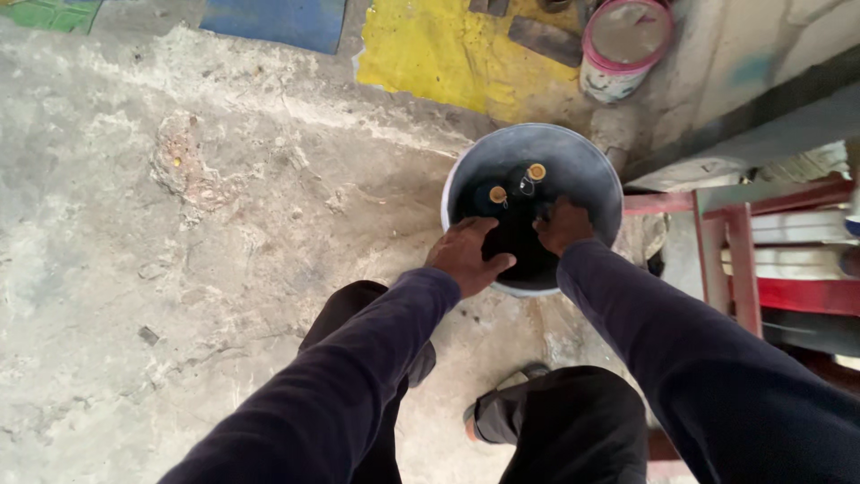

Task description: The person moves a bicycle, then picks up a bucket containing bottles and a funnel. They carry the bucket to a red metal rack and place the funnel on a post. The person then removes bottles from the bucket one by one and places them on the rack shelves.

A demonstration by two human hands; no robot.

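A grey bucket (573, 157) with a white rim stands on the rough concrete floor (179, 269), and both hands of the person are at it. Inside the bucket there is a dark liquid, almost black, and two small round orange-yellow pieces (536, 171) lie on its surface at the far side of the bucket, close to each other but apart.

The left hand (468, 255) rests on the near rim of the bucket, at its left part. The fingers are spread a little and bent over the edge, the thumb points into the bucket, and the grip is loose, closed on nothing.

The right hand (563, 224) is lower, inside the bucket, just above or in the dark liquid. Its fingers are curled downward, but I cannot tell if they hold something, because the liquid and the shadow hide the fingertips.

Both arms wear dark long sleeves. On the near side of the bucket the person's knees in dark trousers are seen, and one foot in a sandal (502, 399).

Beyond the bucket, a smaller white pot with a pink rim (618, 45) stands beside a yellow sheet (430, 49). To the right of the bucket there is a red metal frame (735, 242).
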